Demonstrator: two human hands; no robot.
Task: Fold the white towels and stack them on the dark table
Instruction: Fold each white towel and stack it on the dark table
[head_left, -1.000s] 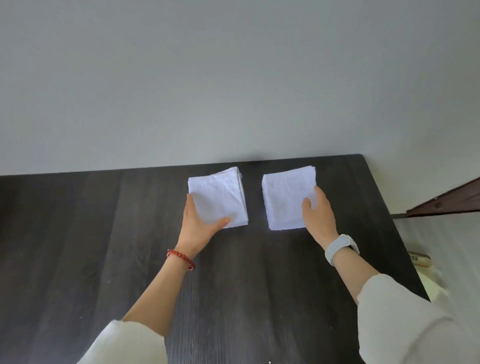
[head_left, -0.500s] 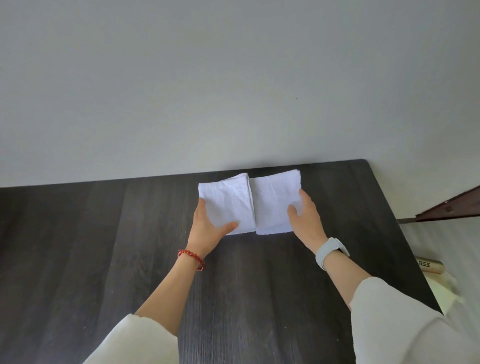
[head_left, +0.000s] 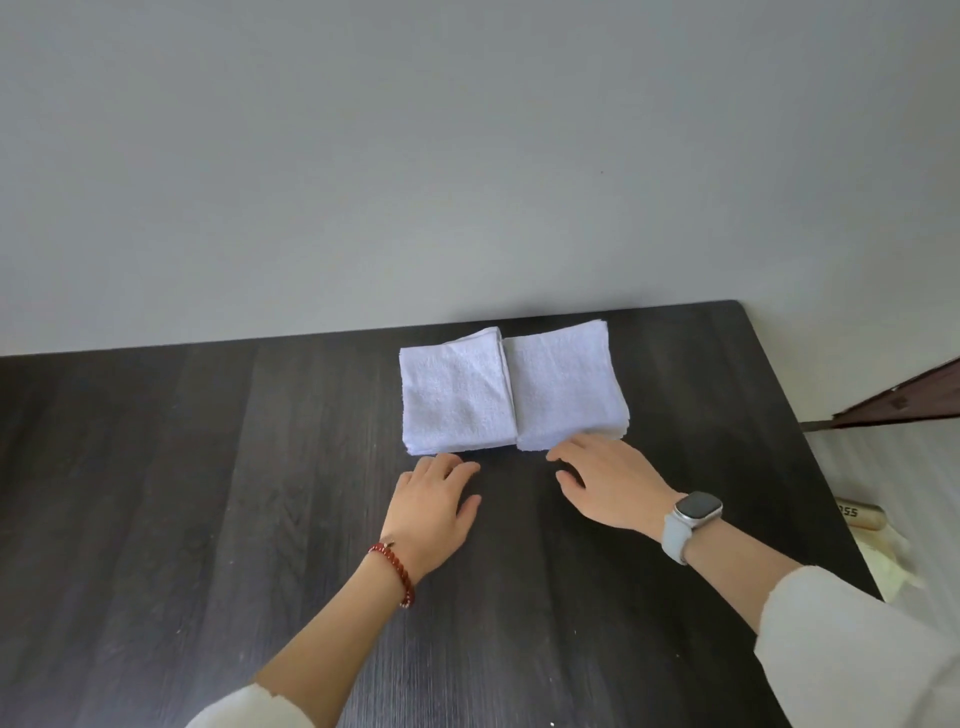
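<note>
Two stacks of folded white towels lie side by side, edges touching, near the far edge of the dark table (head_left: 208, 493). The left stack (head_left: 457, 395) and the right stack (head_left: 566, 384) are both flat and square. My left hand (head_left: 431, 509), with a red bead bracelet, hovers just in front of the left stack, fingers relaxed, holding nothing. My right hand (head_left: 608, 483), with a watch on the wrist, is just in front of the right stack, fingers spread; its fingertips lie close to the stack's near edge.
A plain grey wall runs behind the table. The table's right edge drops off to a pale floor, where a brown board (head_left: 904, 400) and a paper-wrapped item (head_left: 862, 519) lie.
The two stacks were slid together until their edges met. Both hands have since let go and drawn back toward me, off the towels.
</note>
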